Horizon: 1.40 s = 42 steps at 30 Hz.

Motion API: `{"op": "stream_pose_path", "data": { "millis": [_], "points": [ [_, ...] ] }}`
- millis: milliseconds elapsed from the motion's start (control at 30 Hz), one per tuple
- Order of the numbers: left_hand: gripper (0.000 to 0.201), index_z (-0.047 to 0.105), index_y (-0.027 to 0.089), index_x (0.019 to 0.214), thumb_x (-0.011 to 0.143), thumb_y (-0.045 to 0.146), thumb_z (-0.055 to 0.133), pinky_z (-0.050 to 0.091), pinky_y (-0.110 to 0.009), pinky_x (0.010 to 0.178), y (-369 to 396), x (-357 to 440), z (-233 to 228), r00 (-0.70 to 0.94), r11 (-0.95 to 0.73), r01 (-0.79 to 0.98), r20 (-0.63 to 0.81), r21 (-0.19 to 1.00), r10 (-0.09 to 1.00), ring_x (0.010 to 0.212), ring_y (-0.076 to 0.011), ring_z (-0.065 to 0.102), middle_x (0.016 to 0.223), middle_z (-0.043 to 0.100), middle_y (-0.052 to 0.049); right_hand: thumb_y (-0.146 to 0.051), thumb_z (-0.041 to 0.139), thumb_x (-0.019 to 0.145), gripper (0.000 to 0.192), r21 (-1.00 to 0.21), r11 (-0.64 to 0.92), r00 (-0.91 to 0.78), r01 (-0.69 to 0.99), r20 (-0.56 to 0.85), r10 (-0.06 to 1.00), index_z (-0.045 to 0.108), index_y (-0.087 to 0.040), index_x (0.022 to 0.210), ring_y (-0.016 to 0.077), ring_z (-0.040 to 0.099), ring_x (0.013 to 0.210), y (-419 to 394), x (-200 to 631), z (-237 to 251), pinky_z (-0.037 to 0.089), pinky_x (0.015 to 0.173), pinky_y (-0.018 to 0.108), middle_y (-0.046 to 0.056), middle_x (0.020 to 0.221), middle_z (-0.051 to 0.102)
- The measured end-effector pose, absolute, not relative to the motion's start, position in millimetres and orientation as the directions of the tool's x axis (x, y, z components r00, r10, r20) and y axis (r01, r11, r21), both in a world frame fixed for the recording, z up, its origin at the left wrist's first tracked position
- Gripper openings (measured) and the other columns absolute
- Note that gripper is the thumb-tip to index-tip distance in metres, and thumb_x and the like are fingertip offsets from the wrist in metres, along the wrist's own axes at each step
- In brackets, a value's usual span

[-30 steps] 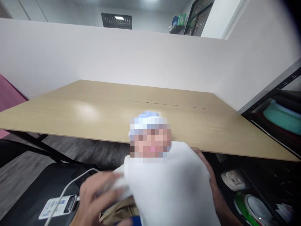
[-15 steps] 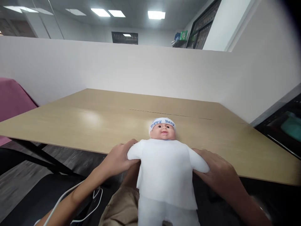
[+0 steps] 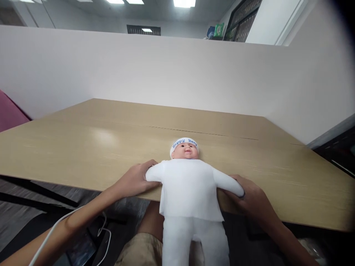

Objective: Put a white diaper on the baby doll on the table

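A baby doll (image 3: 191,188) in white clothes faces up at the table's front edge, its legs hanging down over my lap. Its white headband carries blue lettering. My left hand (image 3: 138,179) is closed around the doll's arm on the left side of the picture. On the opposite side, my right hand (image 3: 249,194) grips the other arm near its end. The doll's head and upper body are over the tabletop (image 3: 116,147). Its feet lie outside the view.
Behind the table rises a white partition wall (image 3: 166,70). A pink surface (image 3: 11,112) shows at far left, and a dark glossy object (image 3: 338,151) at far right. A white cable (image 3: 54,227) runs along my left forearm. Below are dark table legs (image 3: 39,188).
The doll has moved forward and slightly left, away from me, so more of its legs shows. Both hands have kept hold of its arms. My view has tilted down.
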<state>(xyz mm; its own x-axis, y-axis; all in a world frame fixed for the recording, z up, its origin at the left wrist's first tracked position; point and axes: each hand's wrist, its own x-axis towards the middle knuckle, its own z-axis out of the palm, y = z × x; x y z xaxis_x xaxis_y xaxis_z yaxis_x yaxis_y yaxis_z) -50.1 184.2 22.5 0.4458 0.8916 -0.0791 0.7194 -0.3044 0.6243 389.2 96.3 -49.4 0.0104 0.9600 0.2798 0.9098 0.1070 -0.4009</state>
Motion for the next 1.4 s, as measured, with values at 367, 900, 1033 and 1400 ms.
{"op": "stream_pose_path", "data": {
  "millis": [367, 900, 1033, 1400],
  "points": [
    [0.079, 0.066, 0.018, 0.114, 0.092, 0.091, 0.046, 0.048, -0.038, 0.096, 284, -62, -5, 0.427, -0.452, 0.874, 0.163, 0.178, 0.889, 0.111, -0.0294, 0.066, 0.117, 0.074, -0.012, -0.078, 0.058, 0.094, 0.058, -0.454, -0.007, 0.09, 0.891, 0.163, 0.982, 0.069, -0.025, 0.116, 0.0196, 0.071, 0.089, 194, 393, -51, 0.044, 0.072, 0.024, 0.004, 0.106, 0.077],
    [0.091, 0.068, 0.018, 0.122, 0.083, 0.099, 0.052, 0.042, -0.042, 0.107, 455, -32, -16, 0.353, -0.435, 0.89, 0.397, 0.136, 0.847, 0.114, -0.0318, 0.067, 0.12, 0.076, -0.013, -0.057, 0.063, 0.089, 0.048, -0.428, -0.005, 0.13, 0.904, 0.262, 0.956, 0.07, -0.024, 0.122, 0.0178, 0.065, 0.086, 369, 420, -54, 0.038, 0.073, 0.023, 0.004, 0.105, 0.077],
    [0.085, 0.065, 0.019, 0.133, 0.09, 0.092, 0.053, 0.035, -0.043, 0.116, 480, -29, -21, 0.335, -0.447, 0.884, 0.483, 0.137, 0.809, 0.129, -0.0308, 0.06, 0.135, 0.071, -0.014, -0.05, 0.063, 0.082, 0.05, -0.413, 0.077, 0.093, 0.908, 0.376, 0.922, 0.069, -0.015, 0.118, 0.0185, 0.059, 0.086, 406, 430, -59, 0.037, 0.077, 0.026, 0.011, 0.106, 0.075],
    [0.062, 0.059, 0.029, 0.151, 0.101, 0.065, 0.06, 0.042, -0.046, 0.112, 491, -35, -28, 0.195, -0.316, 0.927, 0.46, 0.202, 0.866, 0.132, -0.0331, 0.058, 0.144, 0.066, -0.012, -0.07, 0.055, 0.097, 0.062, -0.276, 0.03, 0.102, 0.961, 0.454, 0.885, 0.073, -0.021, 0.13, 0.0296, 0.056, 0.118, 431, 454, -79, 0.043, 0.107, 0.042, 0.014, 0.124, 0.07]
  ]
}}
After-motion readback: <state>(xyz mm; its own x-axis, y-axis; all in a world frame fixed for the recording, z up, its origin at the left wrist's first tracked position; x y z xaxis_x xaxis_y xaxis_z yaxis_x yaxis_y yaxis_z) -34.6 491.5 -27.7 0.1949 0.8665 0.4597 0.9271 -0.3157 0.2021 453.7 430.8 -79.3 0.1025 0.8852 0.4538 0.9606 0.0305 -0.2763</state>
